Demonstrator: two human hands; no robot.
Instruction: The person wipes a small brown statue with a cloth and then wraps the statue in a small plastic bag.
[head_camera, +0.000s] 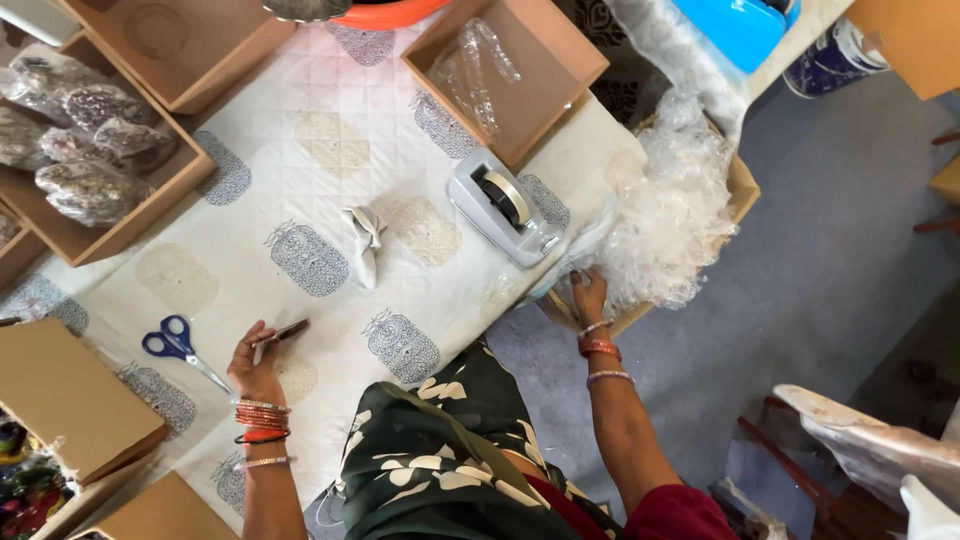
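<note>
My left hand (252, 365) rests on the patterned quilted cloth (330, 150) and holds a thin dark pen-like object (281, 333) between its fingers. Blue-handled scissors (178, 345) lie just left of it. My right hand (589, 296) reaches off the table's right edge into a heap of clear plastic bags (668, 205) in a cardboard box and grips one. A grey tape dispenser (503, 205) stands on the cloth between the hands, and a small crumpled white piece (364, 240) lies near the middle.
Open cardboard boxes ring the table: one at far left with bagged items (85, 150), an empty one (185, 40) at the top, one with clear bags (505, 70) at top right. A flat cardboard box (60, 395) lies at lower left. Grey floor (840, 250) is on the right.
</note>
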